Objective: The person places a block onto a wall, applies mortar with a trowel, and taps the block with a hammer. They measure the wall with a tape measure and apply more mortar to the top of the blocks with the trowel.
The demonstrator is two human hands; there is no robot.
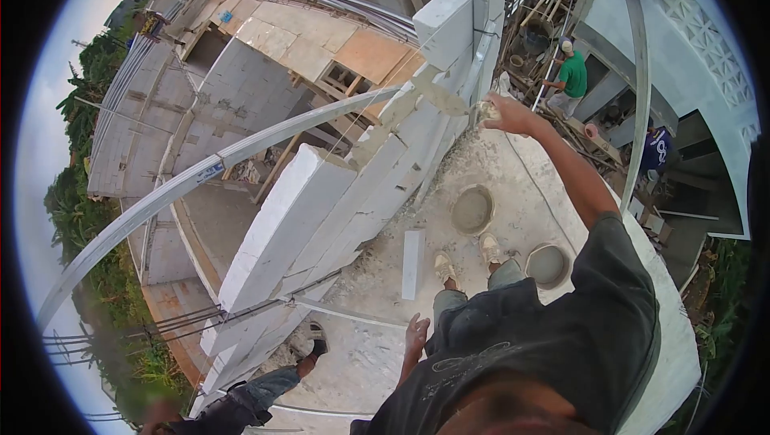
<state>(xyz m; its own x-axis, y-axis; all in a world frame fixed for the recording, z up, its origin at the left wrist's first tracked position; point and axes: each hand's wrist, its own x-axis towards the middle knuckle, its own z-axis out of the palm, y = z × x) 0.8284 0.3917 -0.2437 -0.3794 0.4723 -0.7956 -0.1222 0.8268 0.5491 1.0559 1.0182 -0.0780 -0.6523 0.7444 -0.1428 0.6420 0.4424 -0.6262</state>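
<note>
My right hand (510, 114) reaches out to the end of the white block wall (321, 218), close to an upright metal post (481, 2). Its fingers are curled around something pale at the fingertips, too small to name. Wet grey mortar (385, 118) lies along the stepped top of the wall. Low beside my body hangs my left hand (415, 334), fingers loosely apart, holding nothing. By my feet a white block (413, 265) lies on the dusty floor (369, 371). Two round tubs of grey mortar (473, 210) (548, 266) stand near my shoes.
A long curved-looking metal bar (200, 174) crosses the left side. Cables (160, 327) run past the wall's near end. Another person's leg (273, 387) shows at lower left. Below, a person in green (572, 74) and one in dark blue (656, 150) are among timber and debris.
</note>
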